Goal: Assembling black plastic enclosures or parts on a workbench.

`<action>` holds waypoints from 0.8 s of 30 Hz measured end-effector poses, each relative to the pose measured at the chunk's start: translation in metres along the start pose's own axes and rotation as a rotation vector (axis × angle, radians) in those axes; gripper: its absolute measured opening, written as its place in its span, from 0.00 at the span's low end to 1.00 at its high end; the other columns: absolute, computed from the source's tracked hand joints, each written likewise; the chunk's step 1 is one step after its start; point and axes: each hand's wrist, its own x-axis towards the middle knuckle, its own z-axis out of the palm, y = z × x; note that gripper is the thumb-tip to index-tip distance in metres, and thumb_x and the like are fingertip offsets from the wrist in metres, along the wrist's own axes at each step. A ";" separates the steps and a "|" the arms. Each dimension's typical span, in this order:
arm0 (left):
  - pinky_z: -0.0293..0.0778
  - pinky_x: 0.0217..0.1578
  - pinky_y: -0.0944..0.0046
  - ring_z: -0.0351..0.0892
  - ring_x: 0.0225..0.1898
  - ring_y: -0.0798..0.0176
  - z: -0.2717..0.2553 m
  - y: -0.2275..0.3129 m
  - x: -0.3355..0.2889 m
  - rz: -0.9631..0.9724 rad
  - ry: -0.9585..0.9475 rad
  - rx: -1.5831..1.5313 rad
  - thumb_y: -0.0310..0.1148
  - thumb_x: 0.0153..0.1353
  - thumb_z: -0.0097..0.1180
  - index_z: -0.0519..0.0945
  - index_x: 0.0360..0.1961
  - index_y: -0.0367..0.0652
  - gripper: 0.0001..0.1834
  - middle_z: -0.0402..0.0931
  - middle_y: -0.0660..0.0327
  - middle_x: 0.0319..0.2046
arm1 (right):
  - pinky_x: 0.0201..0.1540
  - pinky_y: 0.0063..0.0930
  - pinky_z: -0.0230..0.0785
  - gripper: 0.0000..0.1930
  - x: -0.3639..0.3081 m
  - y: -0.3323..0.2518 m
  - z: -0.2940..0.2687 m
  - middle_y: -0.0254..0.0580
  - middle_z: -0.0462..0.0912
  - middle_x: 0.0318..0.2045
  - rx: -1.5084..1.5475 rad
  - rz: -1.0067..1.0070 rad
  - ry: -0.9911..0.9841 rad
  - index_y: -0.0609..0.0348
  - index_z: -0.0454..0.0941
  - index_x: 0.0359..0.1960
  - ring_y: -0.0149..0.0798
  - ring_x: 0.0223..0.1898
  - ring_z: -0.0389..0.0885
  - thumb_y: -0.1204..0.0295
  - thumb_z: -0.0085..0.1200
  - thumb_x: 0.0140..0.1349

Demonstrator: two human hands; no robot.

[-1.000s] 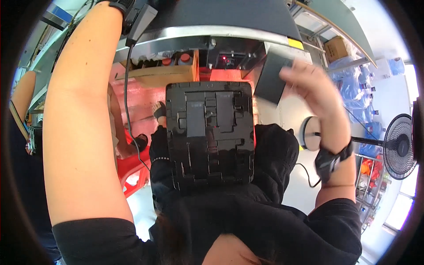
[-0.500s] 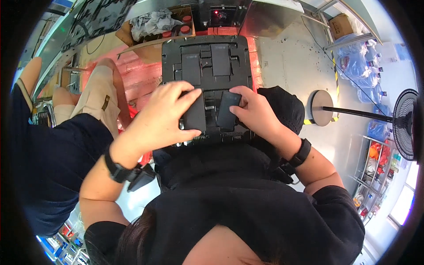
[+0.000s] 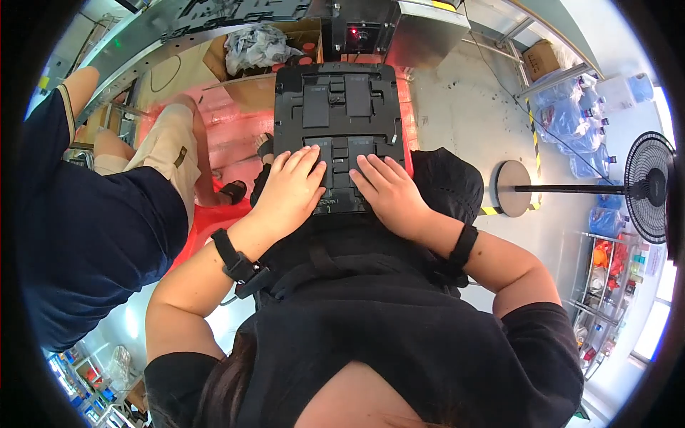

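Note:
A black moulded plastic tray (image 3: 288,118) lies in front of my body. Two flat black rectangular blocks sit in its far recesses, the far-left block (image 3: 315,107) and the far-right block (image 3: 359,98). My left hand (image 3: 289,191) rests flat, fingers extended, over the near-left block (image 3: 326,155), covering much of it. On the other side, my right hand (image 3: 394,191) lies open with its fingers spread on the near-right block (image 3: 362,145). Both near blocks look level with the tray, though the fingers hide parts of them.
Close on my left sits a person in a dark shirt (image 3: 107,242) and beige shorts. Beyond the tray stand a cardboard box with crumpled plastic (image 3: 257,48) and a machine panel with a red light (image 3: 360,36). To the right are a fan (image 3: 648,187) and large bottles (image 3: 564,118).
Both hands have gone from gripping the near blocks by their edges to lying flat on them. The near-right block, tilted before, now sits straight in its recess.

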 end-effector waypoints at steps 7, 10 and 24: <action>0.61 0.57 0.52 0.68 0.56 0.51 -0.017 -0.042 0.039 -0.064 0.181 0.002 0.37 0.54 0.59 0.76 0.47 0.37 0.21 0.71 0.53 0.54 | 0.55 0.43 0.61 0.19 0.005 0.019 -0.016 0.40 0.75 0.47 0.150 0.035 0.178 0.57 0.75 0.48 0.44 0.52 0.72 0.71 0.58 0.53; 0.60 0.59 0.52 0.63 0.62 0.50 -0.009 -0.058 0.059 -0.051 0.077 0.039 0.35 0.53 0.60 0.73 0.53 0.38 0.25 0.65 0.52 0.60 | 0.51 0.42 0.62 0.18 0.008 0.031 -0.016 0.42 0.75 0.42 0.113 0.224 0.303 0.57 0.75 0.47 0.46 0.47 0.72 0.71 0.58 0.53; 0.63 0.53 0.56 0.71 0.53 0.57 -0.003 -0.083 0.081 -0.022 0.066 -0.047 0.35 0.52 0.60 0.80 0.44 0.42 0.17 0.74 0.59 0.52 | 0.44 0.38 0.70 0.10 0.035 0.062 -0.019 0.44 0.81 0.28 0.807 0.760 -0.001 0.63 0.80 0.35 0.45 0.35 0.79 0.74 0.61 0.49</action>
